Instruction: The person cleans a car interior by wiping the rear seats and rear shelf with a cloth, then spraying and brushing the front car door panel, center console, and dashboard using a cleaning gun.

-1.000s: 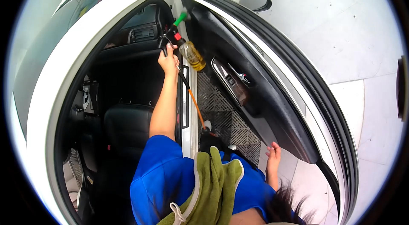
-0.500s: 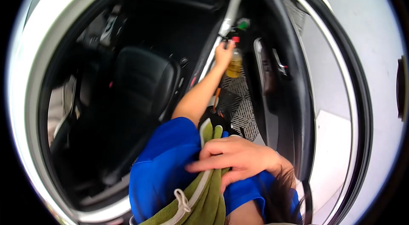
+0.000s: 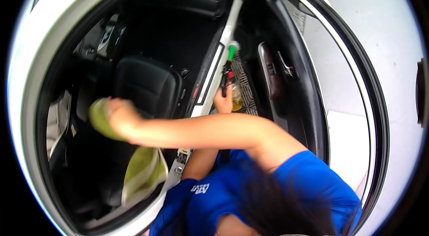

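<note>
Inside the open doorway of a white car [image 3: 40,70], a smooth black leather seat [image 3: 145,85] is framed, and a grey patterned floor grate [image 3: 243,82] is exposed between the pale sill [image 3: 203,110] and the black door panel [image 3: 308,97]. Over the seat, a soft olive-green cloth with pale edging [image 3: 142,173] is clutched by the right hand [image 3: 121,116], its folds shown in 2 patches. Beside the sill, a clear bottle of yellow liquid [image 3: 236,96], topped by a black, green-tipped sprayer [image 3: 227,75], is gripped by the left hand [image 3: 223,101]. The right fingers are blurred; the left forearm is partly covered by the right arm; whether the trigger is squeezed cannot be told.
</note>
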`<state>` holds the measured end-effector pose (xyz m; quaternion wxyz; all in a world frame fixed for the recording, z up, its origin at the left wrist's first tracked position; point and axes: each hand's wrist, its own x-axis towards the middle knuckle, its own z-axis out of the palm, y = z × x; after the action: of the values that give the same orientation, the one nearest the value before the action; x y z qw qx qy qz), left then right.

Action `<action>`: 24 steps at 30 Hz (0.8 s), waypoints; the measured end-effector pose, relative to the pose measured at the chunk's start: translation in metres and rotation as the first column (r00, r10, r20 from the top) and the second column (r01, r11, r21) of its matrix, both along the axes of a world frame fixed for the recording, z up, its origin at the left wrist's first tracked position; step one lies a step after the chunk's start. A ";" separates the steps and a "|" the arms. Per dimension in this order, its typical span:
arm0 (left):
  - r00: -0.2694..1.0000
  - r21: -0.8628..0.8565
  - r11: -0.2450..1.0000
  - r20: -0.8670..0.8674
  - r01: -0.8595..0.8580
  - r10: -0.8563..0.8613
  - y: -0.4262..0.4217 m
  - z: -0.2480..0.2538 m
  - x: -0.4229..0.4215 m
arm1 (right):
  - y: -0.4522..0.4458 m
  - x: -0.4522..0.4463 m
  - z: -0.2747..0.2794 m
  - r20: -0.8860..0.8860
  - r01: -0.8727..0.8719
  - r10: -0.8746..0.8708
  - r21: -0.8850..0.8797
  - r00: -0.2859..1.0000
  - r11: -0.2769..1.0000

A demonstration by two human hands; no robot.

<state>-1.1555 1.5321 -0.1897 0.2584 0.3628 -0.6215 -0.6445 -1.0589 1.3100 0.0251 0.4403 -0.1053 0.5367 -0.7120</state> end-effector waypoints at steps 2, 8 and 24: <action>1.000 0.175 0.984 0.002 0.026 -0.026 0.001 -0.004 0.011 | -0.025 0.019 0.021 0.036 -0.406 0.427 -0.250 0.903 0.879; 0.988 -0.032 0.990 -0.066 0.138 -0.140 -0.018 0.000 0.009 | 0.046 0.001 0.016 -0.493 -0.707 0.540 -0.254 0.682 0.660; 0.934 0.393 0.850 -0.095 0.352 -0.344 -0.079 0.025 -0.134 | 0.530 -0.023 -0.137 -0.308 0.586 -0.520 0.604 0.797 0.540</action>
<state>-1.2894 1.4535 -0.1650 0.0637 0.2828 -0.5277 -0.7984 -1.0822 1.8399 -0.1118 0.1746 0.2037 0.7808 -0.5643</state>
